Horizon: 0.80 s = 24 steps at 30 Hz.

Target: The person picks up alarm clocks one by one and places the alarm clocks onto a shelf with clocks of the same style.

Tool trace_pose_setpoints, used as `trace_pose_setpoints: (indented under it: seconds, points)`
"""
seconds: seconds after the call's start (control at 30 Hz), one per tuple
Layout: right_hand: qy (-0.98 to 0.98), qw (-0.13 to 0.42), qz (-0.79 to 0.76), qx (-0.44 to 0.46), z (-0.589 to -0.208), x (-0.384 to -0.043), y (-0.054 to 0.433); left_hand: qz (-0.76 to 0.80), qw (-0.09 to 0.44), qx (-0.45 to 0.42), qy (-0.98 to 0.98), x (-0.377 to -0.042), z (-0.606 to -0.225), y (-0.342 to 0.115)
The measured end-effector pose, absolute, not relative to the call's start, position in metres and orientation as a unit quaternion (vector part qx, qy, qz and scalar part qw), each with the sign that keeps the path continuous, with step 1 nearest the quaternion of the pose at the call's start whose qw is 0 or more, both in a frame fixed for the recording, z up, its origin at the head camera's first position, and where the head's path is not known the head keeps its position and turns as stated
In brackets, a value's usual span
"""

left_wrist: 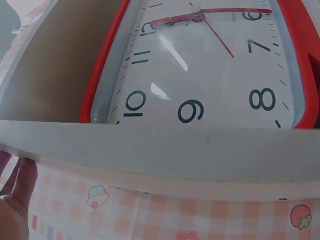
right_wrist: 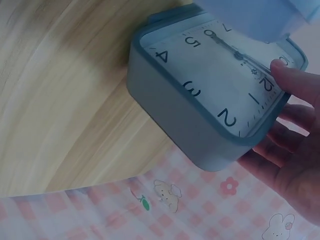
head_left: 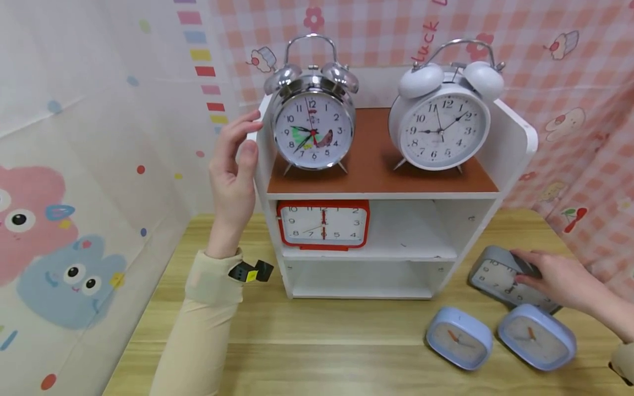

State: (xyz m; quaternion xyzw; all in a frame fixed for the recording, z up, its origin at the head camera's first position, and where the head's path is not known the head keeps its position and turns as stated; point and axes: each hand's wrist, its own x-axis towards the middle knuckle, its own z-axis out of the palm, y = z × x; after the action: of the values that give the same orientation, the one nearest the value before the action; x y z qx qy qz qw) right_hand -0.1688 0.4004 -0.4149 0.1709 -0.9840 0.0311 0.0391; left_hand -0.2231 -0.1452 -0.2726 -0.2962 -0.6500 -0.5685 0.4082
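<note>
Head view, gray clock [head_left: 500,279] facing camera, long axis slanting down rightward

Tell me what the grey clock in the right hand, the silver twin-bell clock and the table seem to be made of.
Grey clock: probably matte plastic; its smooth case shows only soft shading.
Silver twin-bell clock: apparently polished or chrome-plated metal, as its bells gleam like mirrors.
Table: wood or wood-look laminate, seemingly satin; the visible grain fits both.
</note>
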Motion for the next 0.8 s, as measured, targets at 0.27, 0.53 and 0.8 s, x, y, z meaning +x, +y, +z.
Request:
trace_pose_setpoints:
  seconds: [0.27, 0.53, 0.8]
  points:
    - [-0.986, 0.013, 0.037, 0.160, -0.415, -0.170, 0.402, -0.578, 0.408, -0.296, -0.641, -0.223, -0.273, -0.144]
    - [-0.986, 0.006, 0.037, 0.160, -0.413, -0.171, 0.402, -0.577, 0.409, -0.297, -0.642, -0.223, -0.273, -0.144]
    - [-0.979, 0.078, 0.028, 0.186, -0.405, -0.163, 0.396, -0.580, 0.410, -0.294, -0.639, -0.223, -0.274, -0.143]
